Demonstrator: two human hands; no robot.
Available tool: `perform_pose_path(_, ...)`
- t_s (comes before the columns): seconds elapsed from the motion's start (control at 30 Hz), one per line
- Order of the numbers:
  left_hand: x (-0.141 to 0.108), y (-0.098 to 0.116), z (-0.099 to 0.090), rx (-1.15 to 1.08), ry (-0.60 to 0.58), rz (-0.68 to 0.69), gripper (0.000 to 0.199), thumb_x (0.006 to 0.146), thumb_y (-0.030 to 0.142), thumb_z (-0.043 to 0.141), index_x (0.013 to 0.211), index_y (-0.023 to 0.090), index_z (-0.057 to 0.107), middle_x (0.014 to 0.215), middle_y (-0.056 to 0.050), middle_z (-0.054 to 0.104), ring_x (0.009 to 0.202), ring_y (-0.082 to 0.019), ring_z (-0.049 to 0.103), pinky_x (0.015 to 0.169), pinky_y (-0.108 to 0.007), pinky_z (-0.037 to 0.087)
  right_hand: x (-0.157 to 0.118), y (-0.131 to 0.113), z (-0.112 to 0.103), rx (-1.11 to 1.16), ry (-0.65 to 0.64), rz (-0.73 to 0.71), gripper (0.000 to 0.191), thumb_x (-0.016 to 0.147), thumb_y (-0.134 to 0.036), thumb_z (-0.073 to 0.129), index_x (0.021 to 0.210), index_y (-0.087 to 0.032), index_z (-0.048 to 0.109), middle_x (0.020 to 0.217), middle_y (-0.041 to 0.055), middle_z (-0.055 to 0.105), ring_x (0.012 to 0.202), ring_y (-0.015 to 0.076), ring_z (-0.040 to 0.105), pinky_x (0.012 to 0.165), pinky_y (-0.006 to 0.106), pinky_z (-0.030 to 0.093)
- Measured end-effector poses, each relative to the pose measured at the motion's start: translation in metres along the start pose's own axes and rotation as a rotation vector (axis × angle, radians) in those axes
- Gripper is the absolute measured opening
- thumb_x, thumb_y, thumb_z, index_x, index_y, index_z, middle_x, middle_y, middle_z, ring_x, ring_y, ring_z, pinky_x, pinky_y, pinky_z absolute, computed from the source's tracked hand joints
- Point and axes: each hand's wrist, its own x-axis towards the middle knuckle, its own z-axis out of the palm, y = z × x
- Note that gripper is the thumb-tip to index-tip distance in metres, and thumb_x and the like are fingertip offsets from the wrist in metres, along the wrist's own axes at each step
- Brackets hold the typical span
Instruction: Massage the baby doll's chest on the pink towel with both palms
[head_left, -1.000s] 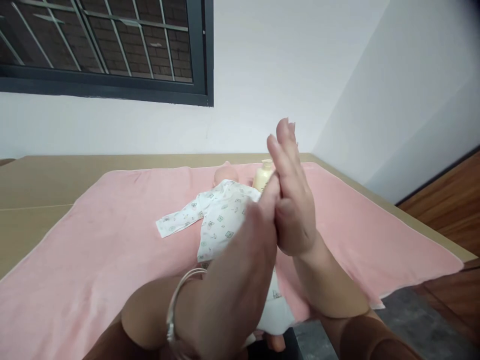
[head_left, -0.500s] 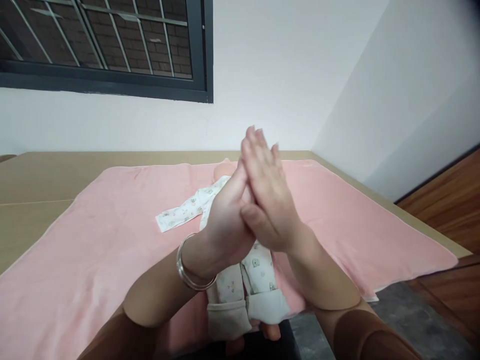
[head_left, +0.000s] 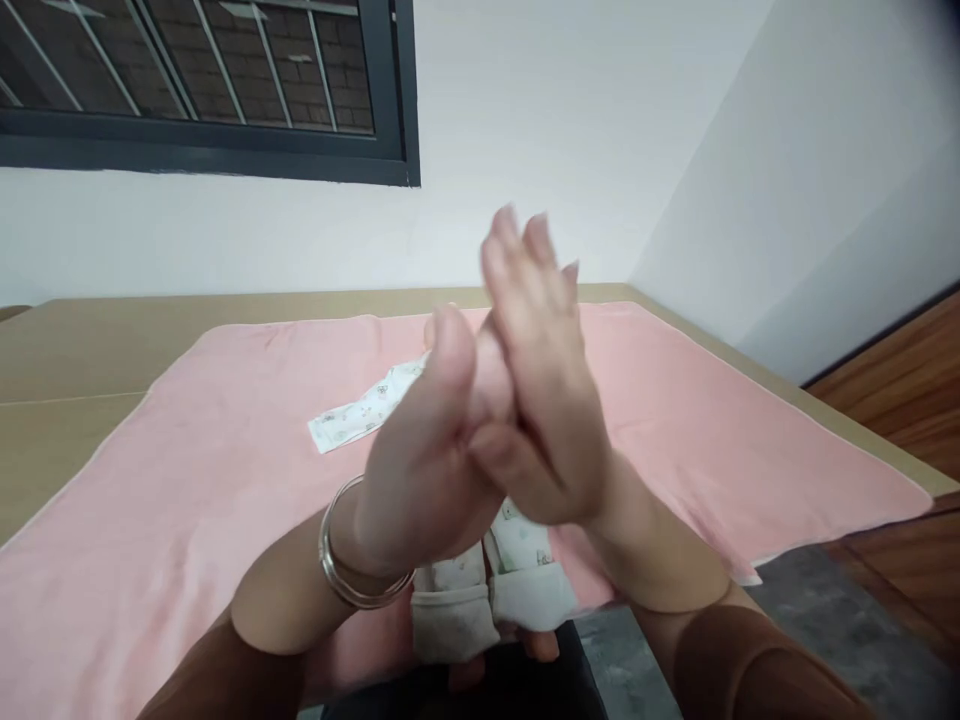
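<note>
My left hand (head_left: 427,465) and my right hand (head_left: 553,390) are pressed together, palm to palm, in the middle of the head view. The right hand's fingers stretch upward, its thumb lying across the left palm. The left thumb points up; most of that hand's fingers are hidden behind the right. Nothing shows between the palms. Below and behind them lies a doll in white printed clothes, mostly covered by my hands. One sleeve (head_left: 360,410) spreads to the left. Two trouser legs (head_left: 525,545) with turned-up cuffs (head_left: 454,625) point toward me, and a foot (head_left: 541,646) pokes out.
A pink blanket (head_left: 225,480) covers much of the tan table (head_left: 112,340). A white wall and a dark-framed barred window (head_left: 225,160) are at the back. Brown wooden panels (head_left: 907,390) stand at the right.
My hands have slid against each other and come slightly nearer. The left hand has moved lower left and its thumb has lifted away. The view has tilted slightly down.
</note>
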Motion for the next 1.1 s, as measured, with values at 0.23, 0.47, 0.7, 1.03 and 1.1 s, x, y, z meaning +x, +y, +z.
perform_pose_path(0.23, 0.002, -0.004, -0.005, -0.068, 0.003, 0.036, 0.066, 0.104, 0.057, 0.008, 0.141, 0.029, 0.055, 0.141, 0.000, 0.058, 0.154, -0.027, 0.021, 0.121, -0.049, 0.033, -0.001, -0.002, 0.008, -0.005, 0.041, 0.111, 0.084, 0.102, -0.059, 0.008, 0.151, 0.007, 0.026, 0.165, 0.0267, 0.013, 0.157, 0.0287, -0.004, 0.130, 0.048, 0.001)
perform_pose_path(0.47, 0.063, -0.002, -0.025, -0.028, -0.024, 0.133, 0.070, 0.105, 0.057, 0.003, 0.134, 0.023, 0.057, 0.130, -0.006, 0.065, 0.145, -0.025, 0.043, 0.116, -0.047, 0.038, -0.011, -0.031, 0.033, 0.081, -0.208, 0.103, 0.083, 0.093, -0.065, -0.013, 0.135, -0.044, 0.055, 0.157, -0.0224, 0.037, 0.153, 0.0271, 0.005, 0.123, 0.046, 0.024)
perform_pose_path(0.7, 0.147, -0.016, -0.090, 0.120, 0.437, 0.193, 0.049, 0.103, 0.053, 0.035, 0.124, 0.015, 0.058, 0.122, -0.016, 0.066, 0.130, -0.026, 0.057, 0.111, -0.039, 0.046, 0.003, 0.068, 0.083, 0.308, -0.184, 0.297, 0.068, 0.101, -0.051, 0.029, 0.155, -0.010, 0.031, 0.163, 0.0116, 0.031, 0.156, 0.0211, 0.022, 0.128, 0.043, 0.025)
perform_pose_path(1.03, 0.163, -0.091, -0.147, 0.982, 0.429, 0.346, 0.031, 0.093, 0.022, 0.044, 0.116, 0.015, 0.064, 0.130, -0.014, 0.065, 0.125, -0.024, 0.059, 0.111, -0.037, 0.042, -0.031, 0.131, 0.152, -0.052, -0.460, 0.469, 0.045, 0.095, -0.016, 0.037, 0.134, -0.008, 0.058, 0.141, 0.0163, 0.059, 0.137, 0.0241, 0.050, 0.120, 0.040, 0.035)
perform_pose_path(1.1, 0.160, -0.105, -0.155, 1.071, 0.423, 0.348, 0.031, 0.093, 0.022, 0.042, 0.112, 0.016, 0.067, 0.123, -0.013, 0.069, 0.118, -0.025, 0.063, 0.108, -0.038, 0.045, -0.039, 0.132, 0.159, -0.115, -0.462, 0.440, 0.051, 0.094, -0.016, 0.041, 0.143, -0.004, 0.051, 0.152, 0.0183, 0.048, 0.146, 0.0250, 0.041, 0.126, 0.039, 0.025)
